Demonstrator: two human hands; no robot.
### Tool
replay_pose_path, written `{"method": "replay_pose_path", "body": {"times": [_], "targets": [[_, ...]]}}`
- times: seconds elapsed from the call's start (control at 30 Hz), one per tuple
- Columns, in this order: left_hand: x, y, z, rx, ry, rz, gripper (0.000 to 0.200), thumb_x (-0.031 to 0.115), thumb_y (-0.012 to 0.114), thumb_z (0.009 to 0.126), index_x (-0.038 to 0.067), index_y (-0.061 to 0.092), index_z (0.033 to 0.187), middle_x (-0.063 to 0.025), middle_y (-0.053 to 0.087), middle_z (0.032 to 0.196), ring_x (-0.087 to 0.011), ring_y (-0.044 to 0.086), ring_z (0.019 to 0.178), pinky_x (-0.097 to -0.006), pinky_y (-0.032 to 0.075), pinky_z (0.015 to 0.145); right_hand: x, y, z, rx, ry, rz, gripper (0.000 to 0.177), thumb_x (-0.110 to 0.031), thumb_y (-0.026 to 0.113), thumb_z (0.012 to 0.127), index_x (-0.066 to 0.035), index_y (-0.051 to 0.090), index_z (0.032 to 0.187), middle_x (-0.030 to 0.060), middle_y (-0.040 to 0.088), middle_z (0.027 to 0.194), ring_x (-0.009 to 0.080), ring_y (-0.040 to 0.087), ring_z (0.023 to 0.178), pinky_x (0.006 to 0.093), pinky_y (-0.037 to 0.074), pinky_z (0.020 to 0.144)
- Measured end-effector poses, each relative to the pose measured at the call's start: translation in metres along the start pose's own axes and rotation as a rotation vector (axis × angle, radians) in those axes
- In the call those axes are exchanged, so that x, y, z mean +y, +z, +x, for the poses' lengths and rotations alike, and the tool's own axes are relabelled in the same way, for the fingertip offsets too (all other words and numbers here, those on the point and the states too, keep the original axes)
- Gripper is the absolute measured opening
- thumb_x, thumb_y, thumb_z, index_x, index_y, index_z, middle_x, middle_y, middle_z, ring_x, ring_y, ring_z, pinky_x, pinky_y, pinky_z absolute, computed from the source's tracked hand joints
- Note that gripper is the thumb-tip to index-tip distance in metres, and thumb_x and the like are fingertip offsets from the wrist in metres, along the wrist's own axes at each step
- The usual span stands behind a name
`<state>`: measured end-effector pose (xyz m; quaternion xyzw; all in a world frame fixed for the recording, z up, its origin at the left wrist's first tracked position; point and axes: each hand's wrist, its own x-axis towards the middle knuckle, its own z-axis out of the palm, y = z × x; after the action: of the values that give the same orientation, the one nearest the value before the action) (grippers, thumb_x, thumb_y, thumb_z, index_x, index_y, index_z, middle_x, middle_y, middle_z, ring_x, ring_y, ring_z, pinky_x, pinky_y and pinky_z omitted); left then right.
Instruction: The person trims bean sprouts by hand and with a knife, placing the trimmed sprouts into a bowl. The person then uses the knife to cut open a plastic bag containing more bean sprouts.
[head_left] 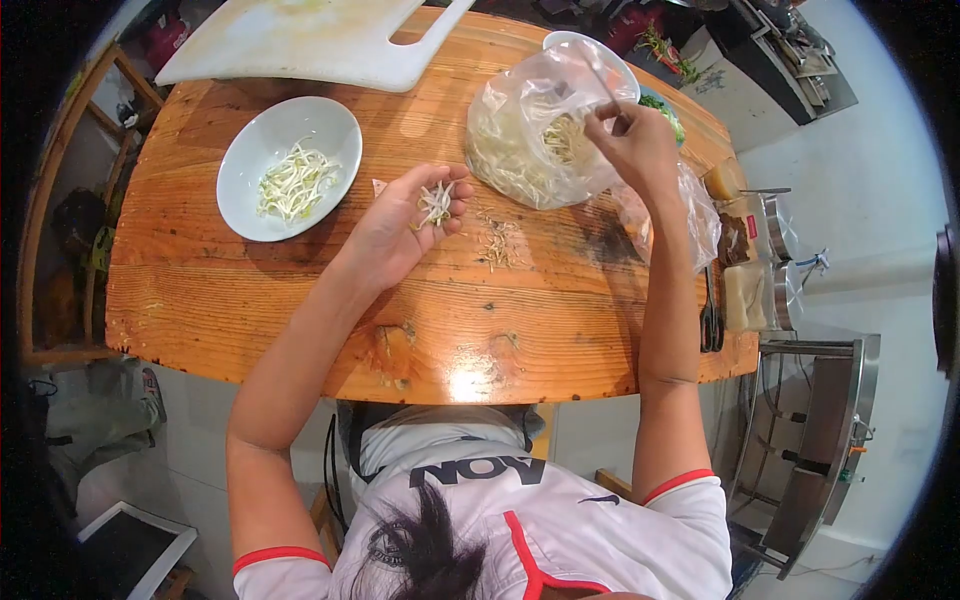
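Note:
My left hand [405, 225] is cupped palm up over the middle of the table, with a small bunch of bean sprouts [436, 204] resting in its curled fingers. To its left, a white bowl [235, 170] holds more bean sprouts [298, 182]. My right hand [640, 145] is raised at the clear plastic bag [500, 115], its fingers pinched on the upper edge of the film. Through the bag's mouth, a mass of bean sprouts [562, 142] shows. Between my hands, a little pile of brownish sprout trimmings [498, 243] lies on the wood.
A white cutting board [300, 45] lies across the far left of the wooden table [300, 330]. Behind the bag are a white bowl [625, 75] and some chopped greens [660, 115]. Black-handled scissors [711, 315] and several containers [745, 295] line the right edge.

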<state>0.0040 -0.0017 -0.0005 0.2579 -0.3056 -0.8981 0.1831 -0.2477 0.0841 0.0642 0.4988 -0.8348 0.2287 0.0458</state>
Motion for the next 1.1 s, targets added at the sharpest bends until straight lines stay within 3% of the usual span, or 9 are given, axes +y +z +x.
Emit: {"method": "replay_pose_path", "body": {"times": [0.13,0.27,0.37,0.47,0.57,0.67,0.77,0.87,1.1], "targets": [[-0.001,-0.001,0.001,-0.017,0.003,-0.002,0.025,0.023,0.048,0.093,0.004,0.054,0.107,-0.0035,0.058,0.089,-0.0107,0.056,0.077,-0.024,0.049,0.068,-0.019,-0.018,-0.01,-0.111,0.032,0.192,0.027,-0.026,0.069,0.079,0.001,0.069,0.085,0.0011,0.045,0.051,0.0081,0.04,0.051,0.0252,0.032,0.048],[-0.002,-0.001,0.001,-0.01,0.001,-0.001,0.025,0.023,0.049,0.093,0.003,0.054,0.107,-0.0034,0.058,0.089,-0.0105,0.056,0.076,-0.0238,0.049,0.067,-0.012,-0.01,-0.009,-0.169,-0.06,0.069,0.028,-0.025,0.069,0.081,0.003,0.069,0.085,0.003,0.055,0.055,0.0101,0.043,0.052,0.0277,0.036,0.05],[-0.001,0.0,0.0,-0.005,0.002,-0.008,0.025,0.023,0.05,0.092,0.004,0.055,0.106,-0.0031,0.058,0.089,-0.0103,0.057,0.076,-0.0237,0.049,0.067,0.01,-0.002,-0.004,-0.079,-0.134,0.092,0.028,-0.031,0.067,0.08,-0.004,0.07,0.088,0.0157,0.059,0.058,0.0237,0.057,0.05,0.0336,0.046,0.055],[-0.001,0.001,0.0,-0.013,0.0,-0.006,0.024,0.023,0.05,0.092,0.004,0.055,0.106,-0.0029,0.058,0.088,-0.0101,0.057,0.075,-0.0236,0.049,0.066,0.0,-0.017,-0.007,-0.19,-0.027,0.048,0.026,-0.027,0.068,0.082,0.0,0.07,0.082,0.005,0.063,0.061,0.0097,0.051,0.054,0.0264,0.041,0.054],[-0.003,0.001,0.0,-0.01,-0.016,-0.002,0.024,0.023,0.05,0.092,0.004,0.055,0.105,-0.0027,0.059,0.088,-0.0101,0.056,0.075,-0.0236,0.049,0.066,-0.002,-0.017,-0.007,-0.218,0.036,0.021,0.026,-0.027,0.068,0.083,-0.001,0.071,0.082,0.0048,0.064,0.061,0.0087,0.052,0.054,0.0271,0.041,0.053],[-0.004,-0.001,0.002,-0.01,-0.027,-0.01,0.024,0.023,0.05,0.092,0.004,0.055,0.105,-0.0026,0.059,0.088,-0.0103,0.056,0.076,-0.0238,0.049,0.066,-0.006,-0.018,-0.011,-0.089,-0.035,0.136,0.028,-0.028,0.069,0.082,0.0,0.071,0.082,0.005,0.064,0.061,0.0071,0.052,0.055,0.0267,0.04,0.052],[-0.006,-0.002,0.003,-0.014,-0.027,-0.01,0.024,0.023,0.05,0.092,0.004,0.055,0.105,-0.0024,0.059,0.088,-0.0106,0.056,0.076,-0.0241,0.049,0.067,0.003,-0.015,-0.008,0.027,-0.141,0.119,0.027,-0.029,0.069,0.082,-0.002,0.07,0.082,0.0068,0.063,0.059,0.0147,0.055,0.05,0.0281,0.044,0.053],[-0.005,0.0,0.001,-0.011,-0.029,-0.001,0.025,0.024,0.051,0.092,0.004,0.055,0.105,-0.0024,0.059,0.088,-0.0107,0.056,0.076,-0.0243,0.049,0.067,-0.004,-0.019,-0.008,0.069,-0.101,0.413,0.025,-0.025,0.071,0.08,0.0,0.07,0.084,0.0063,0.063,0.06,0.011,0.055,0.053,0.0269,0.044,0.053],[-0.006,0.001,0.001,-0.014,-0.038,0.001,0.025,0.024,0.053,0.091,0.004,0.056,0.105,-0.0024,0.059,0.088,-0.0108,0.056,0.076,-0.025,0.049,0.068,0.011,-0.002,-0.002,0.023,-0.059,0.443,0.027,-0.026,0.073,0.079,0.001,0.069,0.081,0.0039,0.063,0.063,0.007,0.054,0.055,0.0229,0.042,0.052]]}}
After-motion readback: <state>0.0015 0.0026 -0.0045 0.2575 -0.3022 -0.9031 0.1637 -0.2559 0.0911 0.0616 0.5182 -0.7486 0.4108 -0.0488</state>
